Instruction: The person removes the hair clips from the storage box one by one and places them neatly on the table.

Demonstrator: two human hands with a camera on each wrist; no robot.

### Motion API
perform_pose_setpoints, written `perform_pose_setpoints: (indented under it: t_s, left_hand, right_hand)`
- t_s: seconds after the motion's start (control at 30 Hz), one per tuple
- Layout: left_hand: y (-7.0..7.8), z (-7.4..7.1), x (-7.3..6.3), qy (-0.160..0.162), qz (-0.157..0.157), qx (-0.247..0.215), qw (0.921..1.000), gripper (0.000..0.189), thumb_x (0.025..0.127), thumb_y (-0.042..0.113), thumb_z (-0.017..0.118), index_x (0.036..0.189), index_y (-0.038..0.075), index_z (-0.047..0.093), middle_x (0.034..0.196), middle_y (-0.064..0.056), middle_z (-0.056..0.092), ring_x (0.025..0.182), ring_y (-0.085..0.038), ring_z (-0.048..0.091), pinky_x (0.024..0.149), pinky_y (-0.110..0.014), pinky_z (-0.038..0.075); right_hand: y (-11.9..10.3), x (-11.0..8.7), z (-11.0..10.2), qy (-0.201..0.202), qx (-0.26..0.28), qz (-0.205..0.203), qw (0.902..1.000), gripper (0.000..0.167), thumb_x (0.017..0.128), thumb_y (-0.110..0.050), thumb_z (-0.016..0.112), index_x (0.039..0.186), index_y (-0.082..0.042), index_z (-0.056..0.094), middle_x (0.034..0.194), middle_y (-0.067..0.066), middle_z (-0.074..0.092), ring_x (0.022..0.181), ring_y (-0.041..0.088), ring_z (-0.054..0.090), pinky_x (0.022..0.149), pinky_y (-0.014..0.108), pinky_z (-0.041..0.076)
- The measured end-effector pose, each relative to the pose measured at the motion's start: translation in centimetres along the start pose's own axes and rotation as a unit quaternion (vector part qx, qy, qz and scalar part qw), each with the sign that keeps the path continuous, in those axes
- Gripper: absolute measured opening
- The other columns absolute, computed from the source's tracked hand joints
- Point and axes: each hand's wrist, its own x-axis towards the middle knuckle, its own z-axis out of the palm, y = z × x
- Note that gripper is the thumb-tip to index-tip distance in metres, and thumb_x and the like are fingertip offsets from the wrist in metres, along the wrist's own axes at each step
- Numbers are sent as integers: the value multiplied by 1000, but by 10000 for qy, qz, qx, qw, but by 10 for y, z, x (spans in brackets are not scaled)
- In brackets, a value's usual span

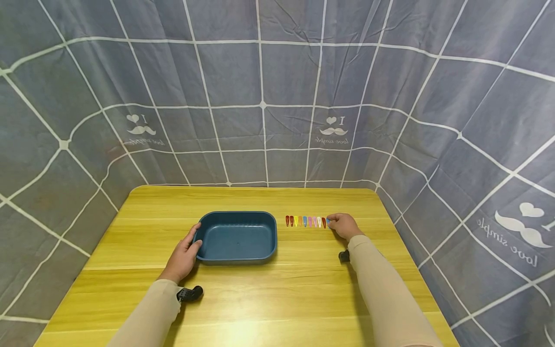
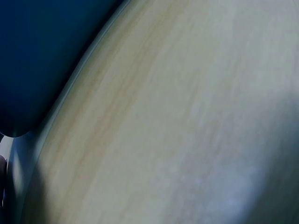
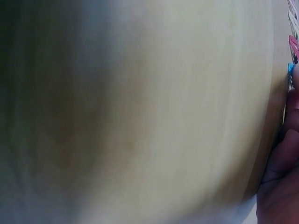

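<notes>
A dark blue plastic basin (image 1: 236,260) stands on the table, its inside showing no contents. My left hand (image 1: 182,255) rests against the basin's left wall, fingers along its side and thumb at the near left corner. To the right of the basin lies a row of several snap hair clips (image 1: 305,221) in red, yellow, orange, blue, pink and white. At the row's right end, my right hand (image 1: 344,225) pinches a blue hair clip (image 3: 291,68), which its fingertips partly cover. Next to that clip is a red one (image 1: 323,222).
The yellow wood-grain table (image 1: 277,299) reaches to a grey curtain (image 1: 286,130) with white grid lines, which hangs behind it and on both sides. Black wrist-worn devices, one on the left wrist (image 1: 190,293) and one on the right (image 1: 344,256), stick out over the table.
</notes>
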Motion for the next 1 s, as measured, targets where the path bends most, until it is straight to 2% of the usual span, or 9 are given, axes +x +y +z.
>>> perform_pose_setpoints:
  t_s: [0.23,0.63,1.0]
  left_hand:
    - [0,0,0,-4,32,-39,10000,58,115,37,37,170,33,20,175,-17,21,158,-51,23,124,-73,21]
    - [0,0,-2,-47,-38,-66,10000,58,114,39,38,170,35,19,175,-17,20,157,-50,23,123,-74,21]
    - [2,-2,-1,-113,36,-120,9999,59,114,40,38,170,33,19,175,-17,20,159,-50,20,124,-73,20]
  right_hand:
    - [4,1,-1,-74,-158,-166,9997,39,107,-16,58,143,-2,63,148,23,61,139,45,53,115,58,47]
    - [6,-2,-1,-125,139,-67,9998,41,108,-17,57,147,-3,60,151,25,56,140,46,52,115,59,46]
    - [7,2,-8,-130,190,6,9997,45,108,-26,56,148,-3,59,148,23,60,140,45,52,115,58,45]
